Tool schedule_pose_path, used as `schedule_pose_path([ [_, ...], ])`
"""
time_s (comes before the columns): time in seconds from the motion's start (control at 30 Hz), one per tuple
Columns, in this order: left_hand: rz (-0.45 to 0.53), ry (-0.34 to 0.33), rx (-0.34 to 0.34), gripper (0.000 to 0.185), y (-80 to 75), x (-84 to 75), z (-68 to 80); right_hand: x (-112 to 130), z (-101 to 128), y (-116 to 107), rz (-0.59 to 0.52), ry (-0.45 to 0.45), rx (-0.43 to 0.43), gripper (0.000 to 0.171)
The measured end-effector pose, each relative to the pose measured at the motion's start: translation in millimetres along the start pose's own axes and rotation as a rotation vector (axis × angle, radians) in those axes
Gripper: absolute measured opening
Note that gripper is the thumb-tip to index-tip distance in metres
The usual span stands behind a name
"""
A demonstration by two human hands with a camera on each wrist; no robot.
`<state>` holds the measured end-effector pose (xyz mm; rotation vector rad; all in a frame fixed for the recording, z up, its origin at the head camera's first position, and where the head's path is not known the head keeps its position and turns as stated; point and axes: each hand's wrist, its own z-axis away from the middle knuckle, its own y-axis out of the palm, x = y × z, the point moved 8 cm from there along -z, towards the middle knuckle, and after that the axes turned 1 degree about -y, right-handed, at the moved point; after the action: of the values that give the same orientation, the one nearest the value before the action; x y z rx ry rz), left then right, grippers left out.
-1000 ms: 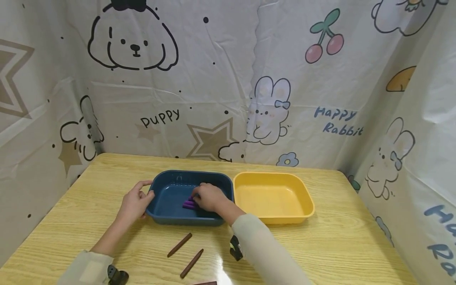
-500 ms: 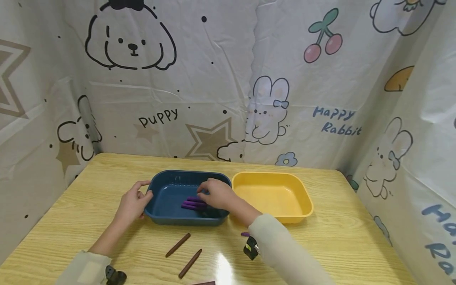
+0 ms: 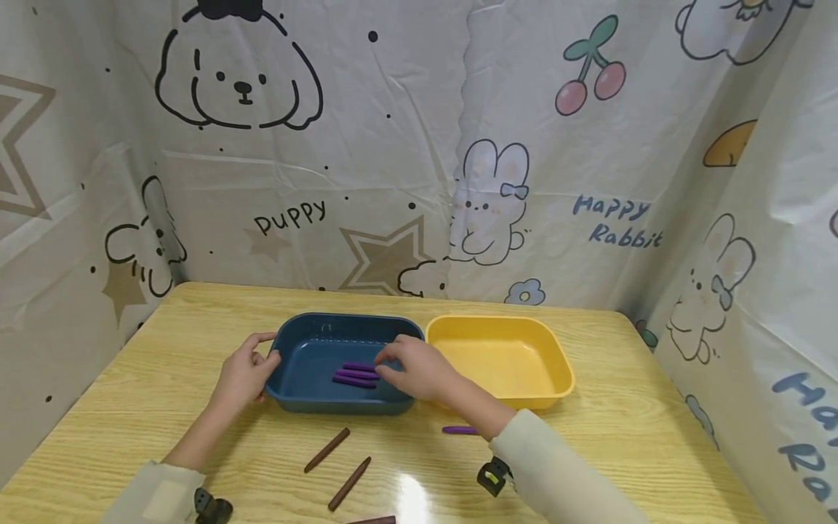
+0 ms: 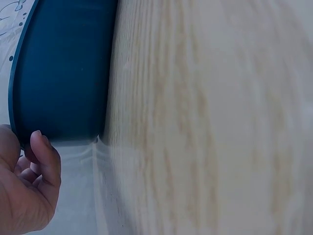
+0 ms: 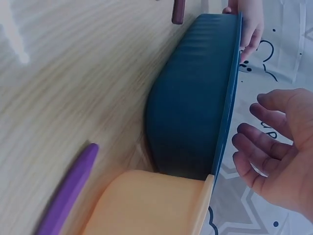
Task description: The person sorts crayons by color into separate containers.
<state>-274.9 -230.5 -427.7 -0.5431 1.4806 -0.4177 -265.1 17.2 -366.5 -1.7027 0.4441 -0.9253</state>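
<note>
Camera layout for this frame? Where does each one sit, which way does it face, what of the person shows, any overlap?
Head: worn high, looks forward and down at the table; both forearms, left hand on the blue tray, right hand above it.
Left wrist: low beside the table, faces the blue tray's outer wall; left hand's fingers show.
Right wrist: low, faces the blue tray's side and yellow tray; right hand's open fingers show.
Shared: all three see the blue tray; head and right wrist share the loose purple stick.
</note>
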Motion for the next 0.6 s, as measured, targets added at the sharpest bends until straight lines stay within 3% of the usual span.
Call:
schedule_pose_path([
  [0.6, -0.009, -0.001, 0.006, 0.044, 1.1, 0.0, 0.3, -8.7, 62.3, -14.4, -0.093, -0.008, -0.066, 0.017],
])
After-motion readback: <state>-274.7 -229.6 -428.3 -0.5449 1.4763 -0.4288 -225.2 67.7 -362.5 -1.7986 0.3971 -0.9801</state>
